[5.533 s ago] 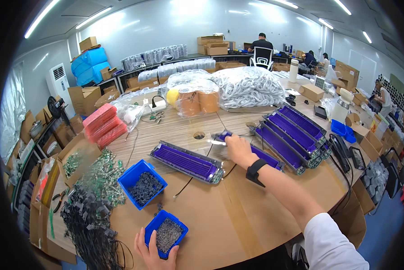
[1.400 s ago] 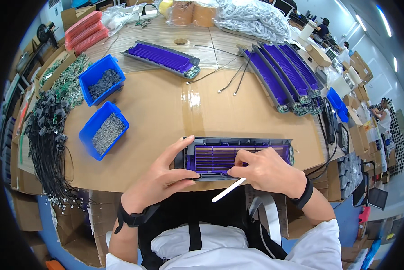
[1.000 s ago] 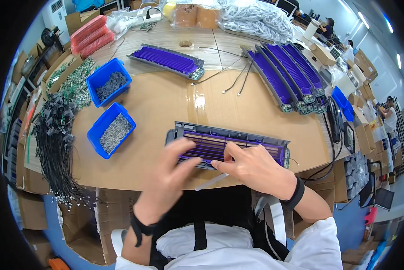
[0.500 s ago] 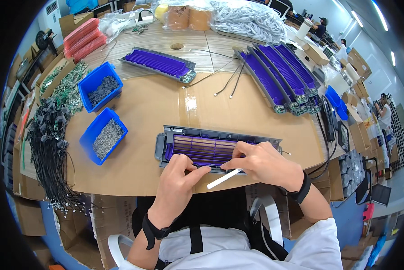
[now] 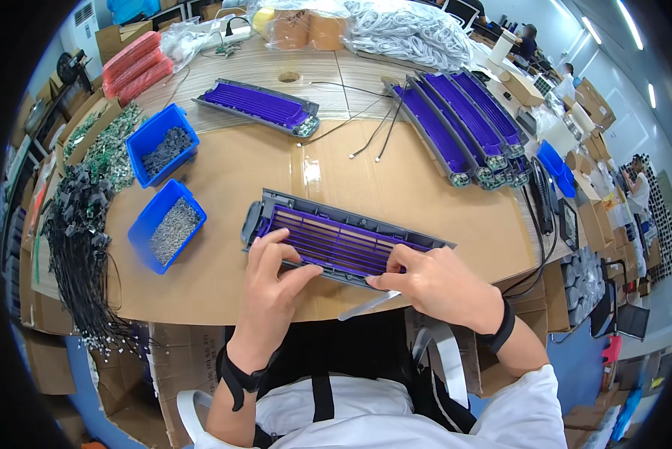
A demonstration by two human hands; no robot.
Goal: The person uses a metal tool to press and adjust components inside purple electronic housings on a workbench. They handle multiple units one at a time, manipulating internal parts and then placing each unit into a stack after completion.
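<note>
In front of me lies a long grey plastic housing [image 5: 366, 219] with a slatted purple grille [image 5: 332, 238] set in it. It sits tilted on the cardboard, its left end farther from me than its right. My left hand [image 5: 267, 288] grips the left part of its near edge, fingers curled over the rim and thumb on the near side. On the near edge towards the right, my right hand [image 5: 448, 284] presses with bent fingers and thumb. A slim white stick [image 5: 369, 305], blurred, pokes out below that hand, held in it.
Two blue bins [image 5: 163, 146] of small parts stand at the left, beside bundled black cables [image 5: 77, 232] and green circuit boards [image 5: 115, 146]. Another purple-lined housing [image 5: 257, 105] lies at the back. Several more [image 5: 455, 127] are stacked at the right, near loose wires [image 5: 384, 135].
The housing has turned clockwise and shifted slightly left. My left hand has moved left and its fingers now reach over the rim. The white stick has swung lower and blurs.
</note>
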